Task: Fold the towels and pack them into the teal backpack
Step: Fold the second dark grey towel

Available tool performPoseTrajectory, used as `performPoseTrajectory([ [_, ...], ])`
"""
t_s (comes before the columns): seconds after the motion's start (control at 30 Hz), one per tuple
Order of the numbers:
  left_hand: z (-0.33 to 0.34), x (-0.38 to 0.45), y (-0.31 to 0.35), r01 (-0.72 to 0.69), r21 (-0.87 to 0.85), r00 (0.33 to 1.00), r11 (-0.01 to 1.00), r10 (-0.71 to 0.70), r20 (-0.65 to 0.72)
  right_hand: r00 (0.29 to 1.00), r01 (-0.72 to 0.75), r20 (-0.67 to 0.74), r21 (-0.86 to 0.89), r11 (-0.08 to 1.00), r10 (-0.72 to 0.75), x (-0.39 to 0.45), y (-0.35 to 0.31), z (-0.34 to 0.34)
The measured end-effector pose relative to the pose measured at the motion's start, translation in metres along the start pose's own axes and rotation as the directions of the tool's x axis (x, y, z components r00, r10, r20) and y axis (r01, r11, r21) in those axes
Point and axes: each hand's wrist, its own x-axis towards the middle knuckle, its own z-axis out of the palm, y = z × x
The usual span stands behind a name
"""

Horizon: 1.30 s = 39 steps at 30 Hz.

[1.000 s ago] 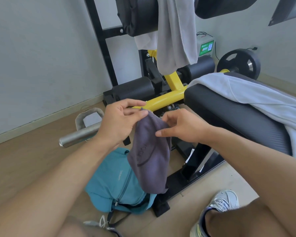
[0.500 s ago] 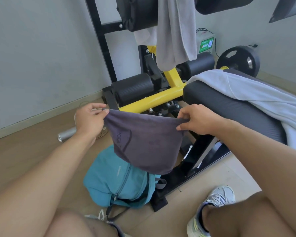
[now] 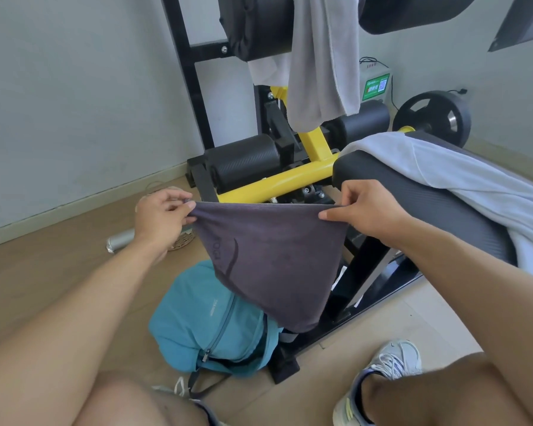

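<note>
I see a dark purple-grey towel (image 3: 271, 259) held up in the air, its top edge pulled straight and level, the cloth hanging down to a blunt point at about 5 o'clock; a curved dark mark and some lettering show near its left side. Right below it, toward 7 o'clock, the teal backpack (image 3: 203, 327) lies slumped on the floor, its zipper running diagonally and a dark strap trailing out beneath. A light grey towel (image 3: 320, 59) hangs at 12 o'clock. A white towel (image 3: 462, 182) lies draped at 3 o'clock.
</note>
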Motion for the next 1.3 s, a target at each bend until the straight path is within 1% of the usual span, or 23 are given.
performPoseTrajectory([
  [0.03, -0.002, 0.000, -0.001, -0.016, 0.010, 0.999, 1.000, 0.015, 0.033, 1.000, -0.020, -0.004, 0.047, 0.999, 0.020, 0.001, 0.000, -0.002],
  [0.1, -0.004, -0.002, -0.002, -0.045, 0.025, 0.996, 0.999, 0.043, 0.074, 0.995, -0.052, 0.086, 0.058, 0.997, 0.047, -0.001, 0.001, -0.005],
  [0.17, -0.005, -0.003, -0.003, -0.065, 0.029, 0.993, 0.997, 0.062, 0.096, 0.973, -0.081, 0.213, -0.051, 0.995, 0.090, -0.004, 0.000, -0.006],
  [0.23, -0.005, -0.004, -0.002, -0.095, 0.036, 0.989, 0.995, 0.090, 0.115, 0.942, -0.091, 0.304, -0.178, 0.980, 0.142, -0.009, -0.003, -0.005],
  [0.37, -0.002, -0.004, 0.008, -0.197, 0.065, 0.978, 0.978, 0.192, 0.079, 0.868, -0.108, 0.453, -0.233, 0.967, 0.206, -0.018, -0.006, 0.000],
  [0.47, 0.001, -0.005, 0.016, -0.239, 0.064, 0.971, 0.969, 0.237, 0.046, 0.833, -0.039, 0.521, -0.279, 0.960, 0.185, -0.022, -0.007, 0.004],
  [0.57, 0.001, -0.005, 0.016, -0.253, 0.085, 0.967, 0.964, 0.252, 0.017, 0.856, 0.039, 0.502, -0.309, 0.950, 0.128, -0.022, -0.011, 0.005],
  [0.67, -0.002, -0.006, 0.016, -0.261, 0.141, 0.965, 0.955, 0.263, 0.005, 0.893, 0.044, 0.441, -0.289, 0.956, 0.092, -0.020, -0.015, 0.003],
  [0.77, -0.003, -0.007, 0.014, -0.249, 0.179, 0.968, 0.952, 0.244, 0.051, 0.906, -0.010, 0.413, -0.204, 0.979, 0.095, -0.019, -0.017, -0.001],
  [0.9, -0.002, -0.009, 0.013, -0.242, 0.163, 0.968, 0.956, 0.227, 0.105, 0.875, -0.124, 0.467, -0.040, 0.992, 0.128, -0.023, -0.018, -0.008],
  [0.97, -0.002, -0.010, 0.012, -0.208, 0.121, 0.976, 0.971, 0.199, 0.086, 0.899, -0.169, 0.418, 0.054, 0.984, 0.131, -0.025, -0.019, -0.008],
  [1.03, -0.001, -0.011, 0.012, -0.161, 0.062, 0.986, 0.985, 0.158, 0.054, 0.930, -0.241, 0.316, 0.138, 0.961, 0.188, -0.023, -0.017, -0.009],
  [1.07, 0.000, -0.011, 0.013, -0.139, 0.040, 0.990, 0.989, 0.138, 0.043, 0.940, -0.268, 0.258, 0.150, 0.952, 0.224, -0.022, -0.016, -0.010],
  [1.17, 0.009, -0.019, 0.021, -0.113, 0.004, 0.993, 0.994, 0.113, 0.046, 0.943, -0.321, 0.121, 0.098, 0.942, 0.309, -0.021, -0.017, -0.005],
  [1.23, 0.019, -0.027, 0.027, -0.132, -0.012, 0.990, 0.991, 0.133, 0.054, 0.944, -0.324, 0.092, 0.084, 0.942, 0.317, -0.025, -0.024, 0.000],
  [1.3, 0.028, -0.035, 0.033, -0.160, -0.022, 0.984, 0.987, 0.161, 0.081, 0.952, -0.287, 0.141, 0.090, 0.954, 0.273, -0.031, -0.033, 0.005],
])
